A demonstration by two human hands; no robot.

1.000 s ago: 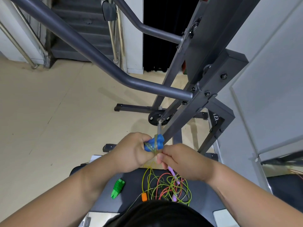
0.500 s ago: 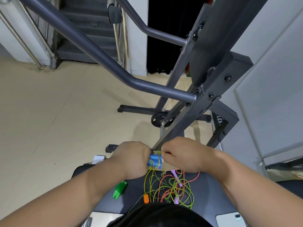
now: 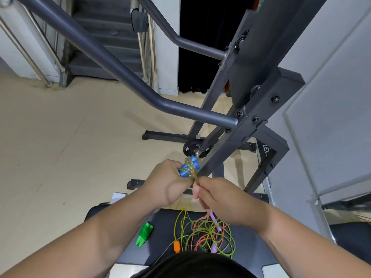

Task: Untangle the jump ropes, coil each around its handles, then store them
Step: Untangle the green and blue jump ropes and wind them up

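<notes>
Blue handles (image 3: 189, 166) are gripped in the left hand (image 3: 168, 182), fingers closed around them, held up above the bench (image 3: 128, 243) near the grey frame (image 3: 249, 125). A few turns of speckled yellow-green rope (image 3: 190, 167) are wrapped around the handles. The rope's free run is pinched between thumb and fingers of the right hand (image 3: 218, 199) just below and right of the handles — the two hands are almost touching.

From the right hand the rope drops to a loose tangle (image 3: 208, 233) on the bench: yellow-green, pink and lilac strands overlapped, not separated. An orange handle (image 3: 176, 246) lies at the tangle's left edge; lilac pieces (image 3: 213, 247) are seen inside it, too small to tell more.

A green bundle (image 3: 144, 234) — rope already coiled around its handles — lies on the bench left of the tangle, apart from it.

Dark hair fills the bottom edge of the view.
</notes>
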